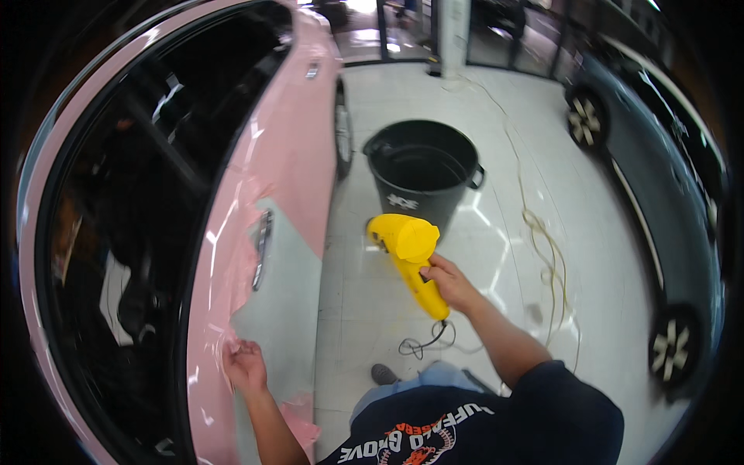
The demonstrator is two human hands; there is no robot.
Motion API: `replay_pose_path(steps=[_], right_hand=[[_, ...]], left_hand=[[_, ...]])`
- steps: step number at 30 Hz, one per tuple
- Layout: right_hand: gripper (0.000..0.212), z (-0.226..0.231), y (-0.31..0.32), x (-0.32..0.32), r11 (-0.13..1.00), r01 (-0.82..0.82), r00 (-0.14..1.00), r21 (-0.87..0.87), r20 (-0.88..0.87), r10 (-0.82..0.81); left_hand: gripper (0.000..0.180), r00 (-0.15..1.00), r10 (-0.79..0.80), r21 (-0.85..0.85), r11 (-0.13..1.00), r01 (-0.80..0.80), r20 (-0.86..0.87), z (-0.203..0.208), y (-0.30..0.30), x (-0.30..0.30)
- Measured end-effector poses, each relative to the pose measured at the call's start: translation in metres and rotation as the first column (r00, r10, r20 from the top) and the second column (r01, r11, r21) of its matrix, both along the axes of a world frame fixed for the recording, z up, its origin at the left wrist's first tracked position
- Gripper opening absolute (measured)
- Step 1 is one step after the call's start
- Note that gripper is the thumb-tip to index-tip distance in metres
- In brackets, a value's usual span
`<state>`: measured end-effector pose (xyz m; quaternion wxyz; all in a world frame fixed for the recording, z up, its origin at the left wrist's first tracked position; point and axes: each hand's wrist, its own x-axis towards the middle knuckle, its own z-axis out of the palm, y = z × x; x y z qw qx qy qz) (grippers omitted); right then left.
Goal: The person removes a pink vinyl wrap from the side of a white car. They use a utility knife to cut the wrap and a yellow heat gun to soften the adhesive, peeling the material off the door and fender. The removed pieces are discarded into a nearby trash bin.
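My right hand (449, 284) is wrapped round the handle of a yellow heat gun (416, 246), held in the air away from the car with its cord hanging below. At the car door, my left hand (246, 364) has its fingers closed on the edge of the pink film (225, 341). Pale grey-green paint (293, 279) shows on the door where the film is off, around the door handle (263, 248). The torn film edge looks ragged and wrinkled. A loose pink flap (301, 418) hangs low on the door, beside my left forearm.
A large black bin (422, 159) stands on the white tiled floor just beyond the heat gun. A pale cord (535, 225) runs in loops along the floor to its right. Farther right is a dark grey car (635, 170). Glass doors and a white pillar (456, 39) are at the back.
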<state>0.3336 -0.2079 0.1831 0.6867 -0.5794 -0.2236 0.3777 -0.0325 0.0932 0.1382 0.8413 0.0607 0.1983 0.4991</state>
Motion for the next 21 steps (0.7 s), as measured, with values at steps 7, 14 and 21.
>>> replay_pose_path(steps=[7,14,21], right_hand=[[0.058,-0.183,-0.204,-0.005,0.409,0.407,0.911,-0.817,0.397,-0.112],[0.058,-0.339,-0.383,-0.128,-0.100,0.224,0.893,-0.969,0.245,-0.378],[0.056,-0.417,-0.424,-0.230,-0.226,0.122,0.886,-0.966,0.209,-0.413]], left_hand=[[0.031,0.979,-0.072,-0.125,0.991,0.048,-0.191,-0.012,0.092,-0.116],[0.023,0.637,-0.062,-0.039,0.998,0.050,-0.768,0.004,0.096,-0.053],[0.020,0.285,-0.083,-0.048,0.991,0.125,-0.955,-0.006,0.071,0.008]])
